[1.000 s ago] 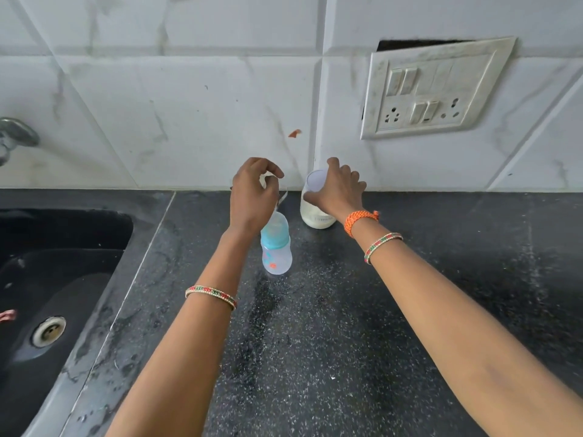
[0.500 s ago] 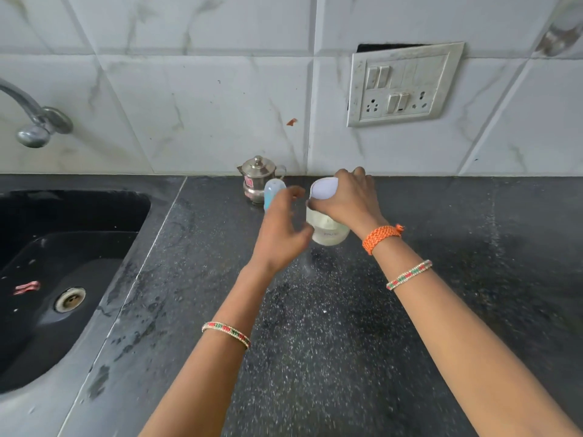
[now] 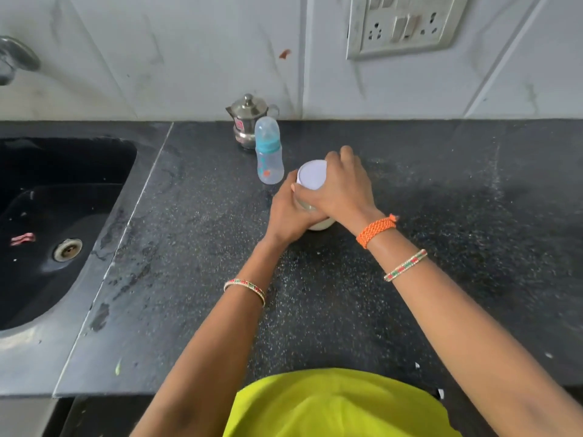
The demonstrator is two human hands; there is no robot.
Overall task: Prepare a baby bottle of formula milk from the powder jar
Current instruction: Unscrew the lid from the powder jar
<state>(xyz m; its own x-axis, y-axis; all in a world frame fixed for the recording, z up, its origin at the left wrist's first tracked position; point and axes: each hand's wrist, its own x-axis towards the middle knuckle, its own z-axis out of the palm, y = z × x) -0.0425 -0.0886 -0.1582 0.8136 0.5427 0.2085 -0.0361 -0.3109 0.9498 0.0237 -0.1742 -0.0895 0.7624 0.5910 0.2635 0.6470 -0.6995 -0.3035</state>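
Lighting: soft, even daylight, source unseen; faint shadows beside forearms on speckled black stone counter point(image 3: 441, 171). Dull sheen on black sink basin point(image 3: 63, 279). Wide-angle bending at edges. Slight blur on metal tap point(image 3: 15, 58).

Both forearms bare, no sleeves. Left wrist point(image 3: 244, 287) wore one thin beaded bangle, red-green-gold. Right wrist point(image 3: 377, 231) carried a braided orange thread band; a matching beaded bangle point(image 3: 405, 265) sat at its 5 o'clock. Lime-yellow garment point(image 3: 334, 405) covered the torso
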